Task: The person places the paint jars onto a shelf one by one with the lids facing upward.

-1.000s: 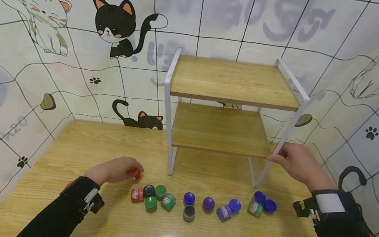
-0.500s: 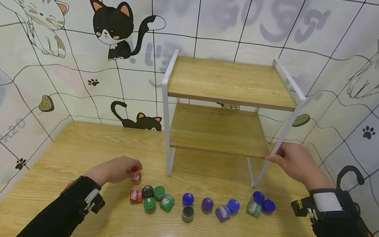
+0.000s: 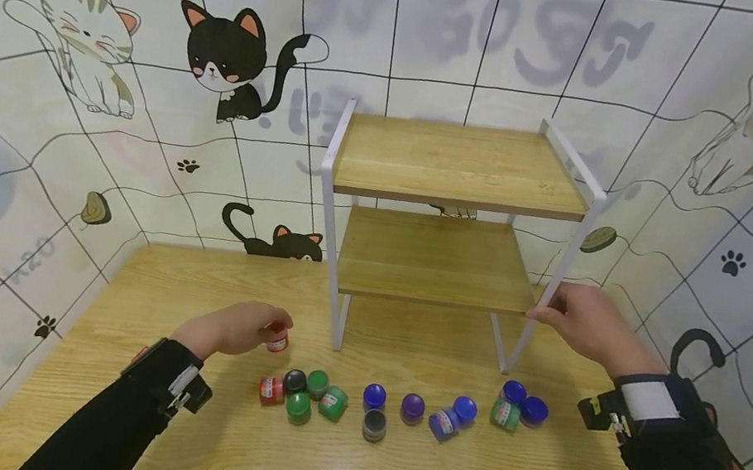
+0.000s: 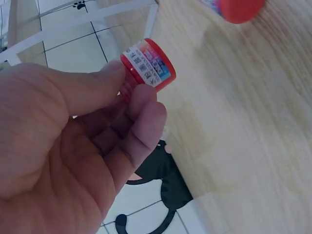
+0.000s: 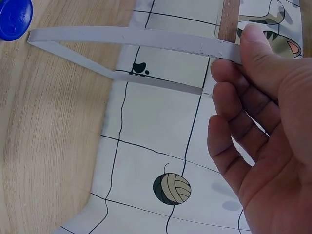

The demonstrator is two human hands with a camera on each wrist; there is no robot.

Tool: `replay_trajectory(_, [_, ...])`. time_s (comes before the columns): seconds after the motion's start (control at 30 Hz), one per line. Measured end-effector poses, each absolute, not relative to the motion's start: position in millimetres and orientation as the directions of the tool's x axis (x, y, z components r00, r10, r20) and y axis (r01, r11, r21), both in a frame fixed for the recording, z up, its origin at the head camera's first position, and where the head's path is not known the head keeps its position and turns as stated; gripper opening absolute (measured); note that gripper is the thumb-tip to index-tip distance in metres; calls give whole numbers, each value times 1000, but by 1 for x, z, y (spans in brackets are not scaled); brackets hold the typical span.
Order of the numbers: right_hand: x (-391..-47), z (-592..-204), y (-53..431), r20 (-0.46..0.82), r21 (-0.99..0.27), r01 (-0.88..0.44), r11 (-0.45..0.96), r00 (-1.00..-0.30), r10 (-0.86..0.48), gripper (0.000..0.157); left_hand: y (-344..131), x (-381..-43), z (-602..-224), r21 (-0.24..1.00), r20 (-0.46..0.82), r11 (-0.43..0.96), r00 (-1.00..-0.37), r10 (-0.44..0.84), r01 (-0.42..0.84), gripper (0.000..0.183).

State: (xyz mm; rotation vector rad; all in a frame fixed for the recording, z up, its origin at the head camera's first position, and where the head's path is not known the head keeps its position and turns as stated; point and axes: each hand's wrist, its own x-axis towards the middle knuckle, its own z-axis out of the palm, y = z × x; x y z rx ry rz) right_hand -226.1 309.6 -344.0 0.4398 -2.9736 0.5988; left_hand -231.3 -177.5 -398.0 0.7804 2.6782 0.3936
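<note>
In the head view my left hand (image 3: pixel 237 328) pinches a small red paint jar (image 3: pixel 278 342) between thumb and fingers, above the table near a loose group of jars. The left wrist view shows the jar's label side (image 4: pixel 148 66) tilted, with its base end away from my palm. My right hand (image 3: pixel 586 322) grips the right white metal leg of a two-tier wooden shelf (image 3: pixel 465 162) at the lower board's height. In the right wrist view, thumb and index finger pinch this frame bar (image 5: pixel 131 36); the other fingers curl loosely beside it.
In front of the shelf lie a red jar (image 3: pixel 271 390), several green jars (image 3: pixel 298 406), dark jars (image 3: pixel 375 425), a purple jar (image 3: pixel 412 408) and several blue-lidded jars (image 3: pixel 534 411), some on their sides. Behind the wooden table (image 3: pixel 175 435) hangs a cat-patterned cloth (image 3: pixel 356 5).
My left hand has risen slightly and moved a little right with the red paint jar, showing more of its label. The right hand keeps its hold on the shelf leg.
</note>
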Motion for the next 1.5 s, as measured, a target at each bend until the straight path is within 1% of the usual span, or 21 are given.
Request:
replay_trajectory(0.33, [-226, -343, 309, 111, -360, -282, 889, -960, -259, 19, -160, -226, -379, 399, -250, 778, -758, 602, 486, 22])
replay_trajectory(0.67, [-224, -341, 308, 108, -367, -284, 886, -959, -262, 18, -136, -222, -359, 383, -281, 755, -711, 645, 533, 24])
replay_trajectory(0.97, [-224, -341, 307, 106, -374, -283, 883, -959, -263, 16, -108, -214, -331, 338, -289, 738, -682, 672, 584, 21])
replay_trajectory(1.13, [-225, -341, 308, 109, -375, -286, 882, -958, -265, 16, -93, -210, -311, 296, -304, 717, -649, 697, 632, 22])
replay_trajectory(1.3, [-225, -341, 308, 113, -364, -297, 883, -955, -274, 17, -80, -208, -286, 265, -291, 683, -619, 729, 680, 22])
replay_trajectory(1.5, [-225, -339, 307, 108, -368, -299, 880, -954, -279, 20, -68, -206, -250, 215, -266, 676, -624, 735, 705, 27])
